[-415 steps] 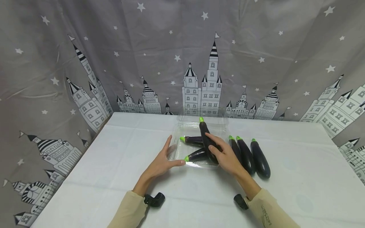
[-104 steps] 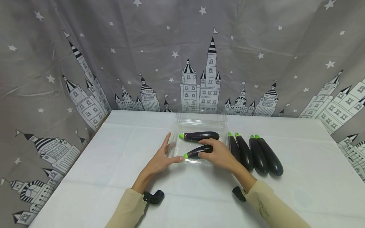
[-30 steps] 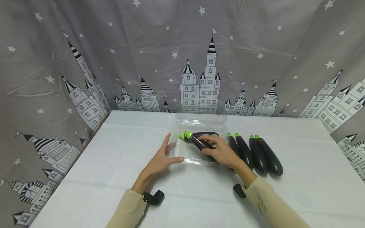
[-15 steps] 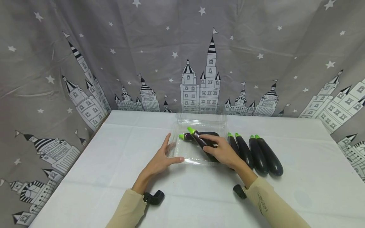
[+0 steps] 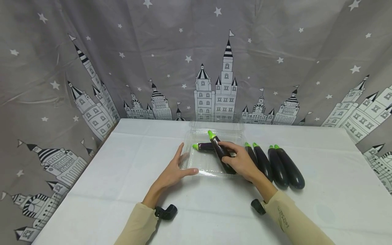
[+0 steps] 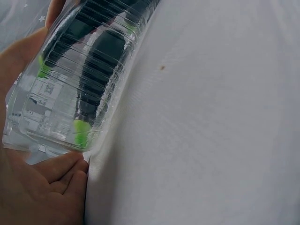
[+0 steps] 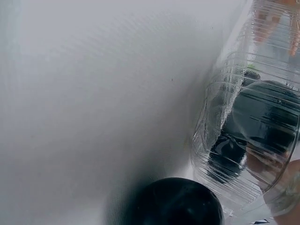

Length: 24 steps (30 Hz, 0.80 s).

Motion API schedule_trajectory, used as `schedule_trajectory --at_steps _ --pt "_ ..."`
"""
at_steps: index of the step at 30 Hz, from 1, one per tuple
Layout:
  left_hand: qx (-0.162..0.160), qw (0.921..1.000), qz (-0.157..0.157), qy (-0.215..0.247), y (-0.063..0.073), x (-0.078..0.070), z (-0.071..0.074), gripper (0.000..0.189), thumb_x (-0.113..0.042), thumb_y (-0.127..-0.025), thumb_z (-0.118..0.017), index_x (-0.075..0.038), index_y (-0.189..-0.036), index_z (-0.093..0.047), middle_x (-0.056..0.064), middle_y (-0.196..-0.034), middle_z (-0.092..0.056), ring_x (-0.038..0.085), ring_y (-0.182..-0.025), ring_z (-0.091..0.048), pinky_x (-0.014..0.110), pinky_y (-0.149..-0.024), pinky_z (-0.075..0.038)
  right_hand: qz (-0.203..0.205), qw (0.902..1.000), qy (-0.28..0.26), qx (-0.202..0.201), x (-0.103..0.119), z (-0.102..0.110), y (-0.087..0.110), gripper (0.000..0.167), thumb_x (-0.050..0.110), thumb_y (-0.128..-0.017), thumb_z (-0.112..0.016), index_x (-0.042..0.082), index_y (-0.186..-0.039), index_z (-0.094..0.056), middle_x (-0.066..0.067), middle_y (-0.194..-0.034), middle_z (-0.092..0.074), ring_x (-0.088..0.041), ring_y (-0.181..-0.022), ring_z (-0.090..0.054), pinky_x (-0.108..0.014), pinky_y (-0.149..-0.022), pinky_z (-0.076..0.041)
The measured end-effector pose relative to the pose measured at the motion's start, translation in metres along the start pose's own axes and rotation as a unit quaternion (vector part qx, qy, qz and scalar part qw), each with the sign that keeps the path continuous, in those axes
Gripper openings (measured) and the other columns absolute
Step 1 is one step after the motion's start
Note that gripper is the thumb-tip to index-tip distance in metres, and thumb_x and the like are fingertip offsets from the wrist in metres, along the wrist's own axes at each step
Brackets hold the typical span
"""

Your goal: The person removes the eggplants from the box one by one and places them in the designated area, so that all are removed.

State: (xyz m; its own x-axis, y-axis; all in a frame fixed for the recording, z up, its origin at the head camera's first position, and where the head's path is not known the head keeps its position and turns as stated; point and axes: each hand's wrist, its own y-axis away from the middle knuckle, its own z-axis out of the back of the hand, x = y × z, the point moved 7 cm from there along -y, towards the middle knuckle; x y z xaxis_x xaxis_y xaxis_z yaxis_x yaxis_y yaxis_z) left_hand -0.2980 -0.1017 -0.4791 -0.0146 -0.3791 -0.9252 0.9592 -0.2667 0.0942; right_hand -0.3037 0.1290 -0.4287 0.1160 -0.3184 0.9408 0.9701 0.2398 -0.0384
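Note:
In the head view an open clear plastic clamshell container (image 5: 199,161) sits in the middle of the table. My left hand (image 5: 173,172) touches its near left corner, thumb along the front and fingers spread at the left side. My right hand (image 5: 242,161) grips a dark purple eggplant (image 5: 218,149), its green stem end pointing away and slightly left. Behind it, a second eggplant (image 5: 205,146) lies crosswise in the container, partly covered by the held one and the hand. Through the ribbed container wall (image 6: 47,126), the left wrist view shows eggplants inside.
Several eggplants (image 5: 278,168) lie side by side right of the container, close to my right forearm. One rounded eggplant end (image 7: 176,201) shows in the right wrist view. The container's lid (image 5: 215,117) stands raised at the back, near the grey castle-print curtain (image 5: 168,51).
An eggplant held earlier now lies with the right-hand row. My right hand has taken up the near eggplant in the container and turned its stem end away from me. The left hand stays put.

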Motion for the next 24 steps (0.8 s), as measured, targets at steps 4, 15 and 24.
schedule_trajectory --at_steps 4,15,24 --pt "0.0 1.0 0.001 0.0 0.0 0.001 -0.001 0.116 -0.04 -0.078 -0.083 -0.029 -0.16 -0.002 0.016 -0.159 -0.027 0.037 -0.147 -0.015 0.062 -0.113 -0.015 -0.007 0.9998 -0.019 -0.001 0.0 0.001 0.001 0.058 -0.002 -0.085 -0.063 0.014 -0.141 -0.056 -0.017 -0.134 -0.056 -0.035 -0.116 -0.054 -0.038 -0.081 -0.05" --pt "-0.004 1.0 -0.002 -0.005 -0.001 0.0 0.0 0.118 -0.04 -0.077 -0.084 -0.025 -0.16 -0.001 0.018 -0.16 -0.024 0.035 -0.147 -0.016 0.058 -0.115 -0.014 -0.03 0.9935 -0.099 -0.046 -0.004 0.011 -0.001 0.058 0.003 -0.089 -0.067 0.011 -0.145 -0.051 -0.019 -0.138 -0.051 -0.033 -0.124 -0.05 -0.046 -0.095 -0.047" --pt "-0.004 1.0 -0.002 -0.008 -0.002 0.001 0.0 0.118 -0.041 -0.077 -0.083 -0.025 -0.16 -0.002 0.017 -0.159 -0.025 0.035 -0.147 -0.016 0.059 -0.114 -0.014 0.014 0.9919 -0.094 -0.084 0.004 0.018 0.005 0.055 0.005 -0.088 -0.071 0.008 -0.141 -0.054 -0.018 -0.131 -0.054 -0.03 -0.117 -0.052 -0.04 -0.089 -0.049"
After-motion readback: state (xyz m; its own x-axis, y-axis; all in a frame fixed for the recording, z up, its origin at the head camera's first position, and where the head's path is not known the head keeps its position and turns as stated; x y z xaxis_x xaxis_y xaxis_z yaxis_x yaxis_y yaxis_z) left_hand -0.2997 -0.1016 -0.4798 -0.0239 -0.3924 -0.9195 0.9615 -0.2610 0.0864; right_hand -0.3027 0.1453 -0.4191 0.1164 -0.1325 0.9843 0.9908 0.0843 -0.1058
